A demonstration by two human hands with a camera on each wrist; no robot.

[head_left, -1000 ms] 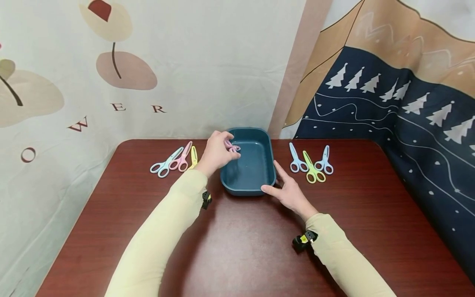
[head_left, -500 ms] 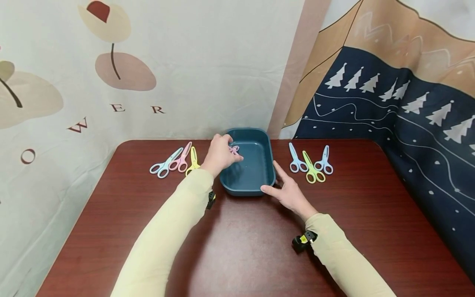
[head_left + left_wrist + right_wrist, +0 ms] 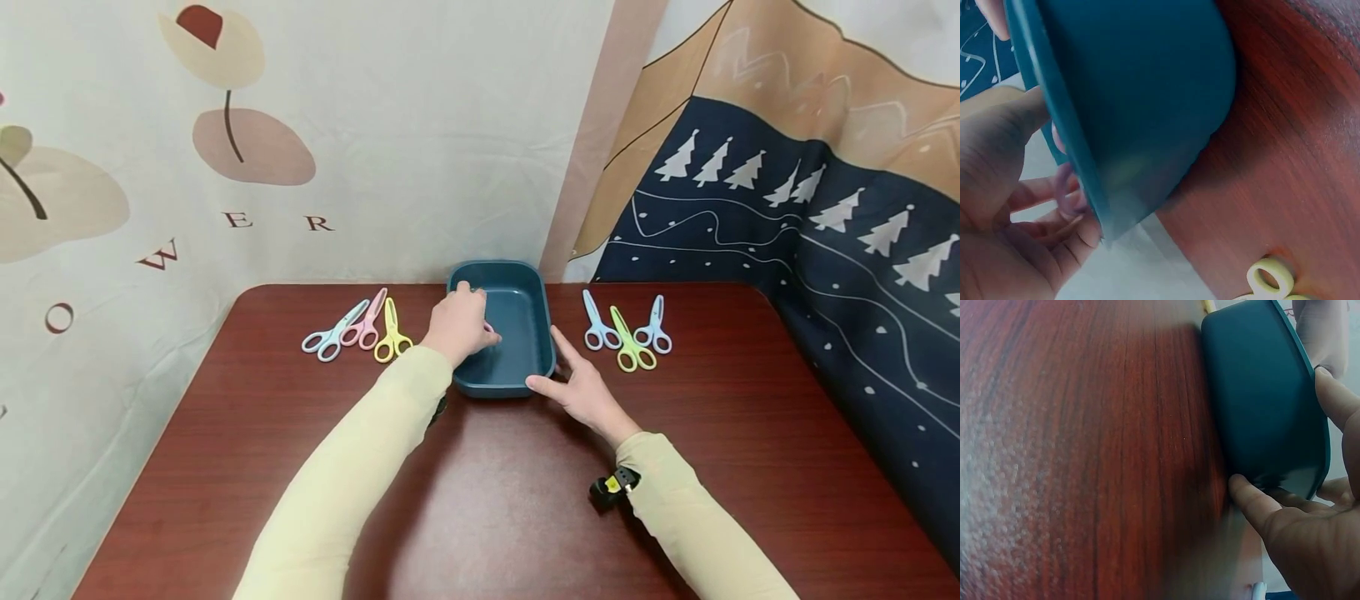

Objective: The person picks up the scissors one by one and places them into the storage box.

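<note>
In the head view my left hand [image 3: 459, 323] is inside the dark teal plastic box [image 3: 504, 390], holding pink-purple scissors [image 3: 1065, 190]. The left wrist view shows one handle loop between the fingers and the box rim; the blades are hidden. My right hand [image 3: 583, 392] holds the box at its near right corner, with the thumb by the near rim and the fingers along the right wall. Left of the box lie blue scissors [image 3: 327, 337], pink scissors [image 3: 366, 327] and yellow scissors [image 3: 391, 337], the yellow pair closest to my left forearm.
Right of the box lie light blue scissors [image 3: 597, 327], green scissors [image 3: 630, 350] and another blue pair of scissors [image 3: 655, 331]. The dark red wooden table [image 3: 495, 508] ends at the back against a printed curtain [image 3: 420, 150]. A dark tree-patterned cloth [image 3: 810, 242] hangs on the right.
My left hand has moved right and deeper into the box with the pink-purple scissors, which are now mostly hidden behind it. The yellow scissors have come into full view. My right hand stays put.
</note>
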